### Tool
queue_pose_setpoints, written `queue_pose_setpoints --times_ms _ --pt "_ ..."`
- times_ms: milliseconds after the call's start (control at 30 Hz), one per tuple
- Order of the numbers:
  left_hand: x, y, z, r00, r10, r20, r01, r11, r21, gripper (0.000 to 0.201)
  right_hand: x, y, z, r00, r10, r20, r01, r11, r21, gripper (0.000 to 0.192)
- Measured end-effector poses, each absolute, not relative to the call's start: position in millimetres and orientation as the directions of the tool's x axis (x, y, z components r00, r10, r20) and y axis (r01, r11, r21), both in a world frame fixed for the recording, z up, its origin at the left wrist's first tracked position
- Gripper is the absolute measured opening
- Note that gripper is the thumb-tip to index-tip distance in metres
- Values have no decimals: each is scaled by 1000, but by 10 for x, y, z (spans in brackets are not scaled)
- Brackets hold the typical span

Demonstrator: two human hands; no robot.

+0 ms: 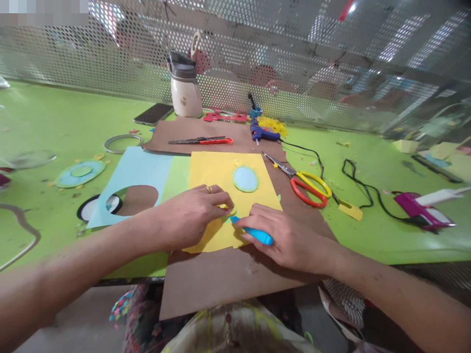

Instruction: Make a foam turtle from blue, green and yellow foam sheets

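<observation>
On the table (55, 127), my left hand (191, 213) presses the yellow paper (217, 196) flat; my right hand (283, 235) grips a blue cutter (255, 234), seemingly mid-cut. One blue oval (245, 178) is finished.

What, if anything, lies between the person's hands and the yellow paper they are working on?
Nothing visible does. The left hand presses straight on the yellow paper, and the right hand brings a blue-handled tool to the paper's lower part. The scissors lie off to the side.

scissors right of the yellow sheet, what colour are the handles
The scissors have one yellow handle and one orange-red handle, seen in the head view.
</observation>
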State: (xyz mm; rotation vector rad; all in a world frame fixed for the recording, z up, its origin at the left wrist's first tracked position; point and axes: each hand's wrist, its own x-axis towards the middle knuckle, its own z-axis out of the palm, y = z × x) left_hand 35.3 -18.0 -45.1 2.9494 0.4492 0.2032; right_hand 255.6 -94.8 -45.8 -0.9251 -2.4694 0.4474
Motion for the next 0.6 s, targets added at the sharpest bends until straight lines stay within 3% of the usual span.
queue_pose_setpoints --times_ms 133,267,600 --pt "351 -181 -453 946 306 103 286 -943 171 37 2613 -892 -427 -562 790 245 574 586 -572 16" --pt "347 -186 -458 947 303 108 284 -945 160 34 2669 -850 -436 -493 850 188 637 499 -587 19" --pt "349 -199 -456 947 296 121 275 -947 163 37 2549 -955 -516 -426 860 279 632 504 -588 13"
